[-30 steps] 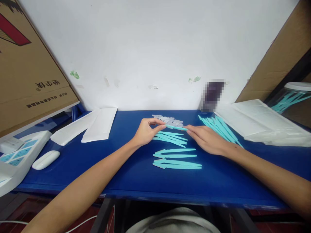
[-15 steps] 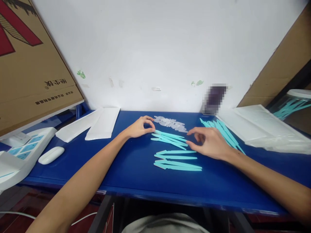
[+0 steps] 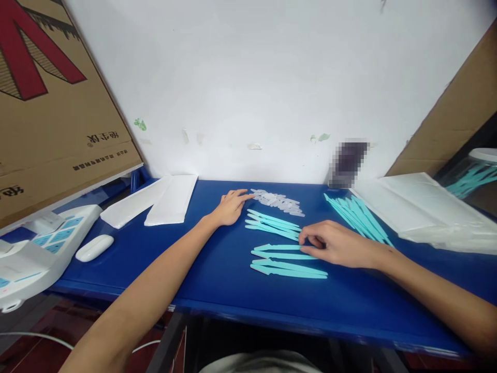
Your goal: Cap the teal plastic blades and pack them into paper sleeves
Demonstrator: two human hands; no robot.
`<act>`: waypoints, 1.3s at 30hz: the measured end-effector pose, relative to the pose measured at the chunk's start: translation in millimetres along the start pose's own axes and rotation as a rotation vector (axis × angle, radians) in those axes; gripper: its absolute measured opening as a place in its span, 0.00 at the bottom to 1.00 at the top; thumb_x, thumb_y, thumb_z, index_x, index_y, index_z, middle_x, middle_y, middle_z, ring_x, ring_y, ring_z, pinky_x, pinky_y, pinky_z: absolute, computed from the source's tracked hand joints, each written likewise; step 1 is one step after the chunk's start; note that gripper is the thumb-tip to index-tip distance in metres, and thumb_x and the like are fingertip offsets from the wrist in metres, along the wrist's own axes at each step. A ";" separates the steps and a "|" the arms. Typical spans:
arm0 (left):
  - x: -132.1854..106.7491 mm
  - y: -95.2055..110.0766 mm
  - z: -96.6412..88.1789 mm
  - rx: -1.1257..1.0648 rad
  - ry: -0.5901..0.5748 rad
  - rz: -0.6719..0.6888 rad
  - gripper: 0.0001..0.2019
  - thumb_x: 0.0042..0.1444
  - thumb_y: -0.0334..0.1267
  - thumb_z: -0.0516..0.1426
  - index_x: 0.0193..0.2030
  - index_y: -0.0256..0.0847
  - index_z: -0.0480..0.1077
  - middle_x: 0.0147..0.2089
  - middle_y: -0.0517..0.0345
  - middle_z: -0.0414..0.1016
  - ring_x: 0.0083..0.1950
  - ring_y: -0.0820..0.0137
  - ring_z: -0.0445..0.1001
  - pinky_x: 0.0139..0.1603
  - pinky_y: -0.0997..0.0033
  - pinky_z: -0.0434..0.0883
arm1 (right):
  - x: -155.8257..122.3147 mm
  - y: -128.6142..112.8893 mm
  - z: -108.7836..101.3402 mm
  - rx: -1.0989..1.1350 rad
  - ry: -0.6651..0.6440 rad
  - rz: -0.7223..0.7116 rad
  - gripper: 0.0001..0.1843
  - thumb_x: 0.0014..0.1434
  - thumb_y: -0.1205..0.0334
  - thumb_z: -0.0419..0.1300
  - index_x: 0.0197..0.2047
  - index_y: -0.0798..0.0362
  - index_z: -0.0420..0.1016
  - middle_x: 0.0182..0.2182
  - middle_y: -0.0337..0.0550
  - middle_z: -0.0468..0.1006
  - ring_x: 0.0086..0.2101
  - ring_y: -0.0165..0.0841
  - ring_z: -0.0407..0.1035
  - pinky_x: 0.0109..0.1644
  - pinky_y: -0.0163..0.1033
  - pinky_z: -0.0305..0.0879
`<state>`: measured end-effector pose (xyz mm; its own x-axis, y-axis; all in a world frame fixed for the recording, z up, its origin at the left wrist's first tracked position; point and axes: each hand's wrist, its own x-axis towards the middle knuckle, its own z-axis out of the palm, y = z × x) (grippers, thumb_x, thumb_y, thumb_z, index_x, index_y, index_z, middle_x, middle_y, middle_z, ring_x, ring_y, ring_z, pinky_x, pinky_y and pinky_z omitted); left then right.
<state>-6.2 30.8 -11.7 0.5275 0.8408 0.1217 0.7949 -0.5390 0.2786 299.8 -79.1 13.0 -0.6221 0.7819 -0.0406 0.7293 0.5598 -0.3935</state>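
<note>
My left hand point(image 3: 230, 207) reaches to the left end of a pile of small translucent plastic covers point(image 3: 277, 201). Its fingers are stretched out, and nothing shows in them. Below the pile lies a loose group of turquoise eyebrow razors point(image 3: 272, 224). Closer to me, more razors lie in pairs, among them a lower pair point(image 3: 289, 269). My right hand point(image 3: 330, 243) has its thumb and bent fingers closed on the handle end of an eyebrow razor point(image 3: 281, 247) in the upper pair. Its fingertips partly hide that end.
Another heap of turquoise razors point(image 3: 359, 217) lies beyond my right hand, beside white plastic packaging point(image 3: 423, 207). A jar point(image 3: 476, 173) holds more. At left are white sleeves point(image 3: 173, 199), a white oval case point(image 3: 95, 247), a white-and-blue device point(image 3: 66, 233) and a cardboard box point(image 3: 66, 124).
My left hand has left the razor group and moved up to the covers, its fingers straightening. My right hand has come down toward me, from the upper razor group to the pair below.
</note>
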 end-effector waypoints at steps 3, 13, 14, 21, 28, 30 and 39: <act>1.4 0.5 -1.0 0.061 -0.058 -0.032 0.27 0.69 0.35 0.39 0.72 0.50 0.58 0.77 0.51 0.48 0.74 0.49 0.51 0.67 0.35 0.55 | 0.0 2.8 -0.2 -0.001 -0.001 0.005 0.19 0.66 0.45 0.55 0.39 0.50 0.77 0.23 0.37 0.68 0.25 0.31 0.62 0.32 0.37 0.54; 5.5 -1.6 2.6 0.141 -0.015 0.076 0.26 0.67 0.33 0.40 0.71 0.43 0.57 0.70 0.46 0.64 0.70 0.54 0.60 0.67 0.43 0.56 | -5.6 7.0 5.2 -0.145 0.146 -0.084 0.15 0.68 0.53 0.51 0.37 0.49 0.76 0.20 0.39 0.67 0.31 0.37 0.64 0.34 0.39 0.58; 5.8 -1.1 2.7 0.165 -0.012 0.085 0.27 0.67 0.32 0.40 0.72 0.44 0.56 0.69 0.45 0.64 0.69 0.54 0.61 0.65 0.44 0.58 | -5.3 7.9 6.3 -0.122 0.194 -0.098 0.13 0.68 0.55 0.52 0.37 0.50 0.76 0.19 0.38 0.65 0.29 0.35 0.64 0.33 0.38 0.57; 9.6 -1.9 4.6 0.312 0.010 0.129 0.27 0.64 0.31 0.44 0.69 0.45 0.62 0.66 0.42 0.64 0.61 0.51 0.64 0.55 0.49 0.64 | 0.3 9.3 7.2 -0.055 0.470 -0.196 0.08 0.67 0.60 0.54 0.38 0.51 0.72 0.24 0.35 0.65 0.23 0.28 0.60 0.30 0.36 0.56; 6.3 -10.2 -9.5 0.303 0.066 0.156 0.17 0.67 0.33 0.47 0.49 0.43 0.78 0.52 0.50 0.79 0.54 0.58 0.72 0.57 0.51 0.60 | 6.1 19.4 7.3 -0.004 0.517 0.038 0.11 0.72 0.55 0.47 0.42 0.49 0.66 0.28 0.37 0.73 0.24 0.31 0.64 0.32 0.38 0.57; 5.6 -12.1 -13.3 0.262 0.065 0.134 0.16 0.67 0.34 0.49 0.50 0.42 0.77 0.49 0.50 0.80 0.52 0.58 0.74 0.57 0.54 0.61 | 7.4 22.6 8.8 0.012 0.488 0.094 0.12 0.72 0.53 0.45 0.42 0.48 0.64 0.25 0.35 0.70 0.23 0.32 0.63 0.31 0.39 0.55; 9.2 -19.6 -10.3 0.029 0.043 0.012 0.11 0.62 0.37 0.54 0.45 0.42 0.78 0.42 0.53 0.80 0.46 0.62 0.76 0.49 0.64 0.69 | 9.1 30.3 10.3 -0.009 0.493 0.103 0.12 0.73 0.53 0.40 0.42 0.48 0.58 0.26 0.36 0.67 0.25 0.34 0.62 0.31 0.40 0.56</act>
<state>-20.1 49.6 -6.2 0.5245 0.8351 0.1660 0.7970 -0.5502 0.2494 313.2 -57.9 -8.7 -0.3400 0.8684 0.3609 0.7835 0.4738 -0.4021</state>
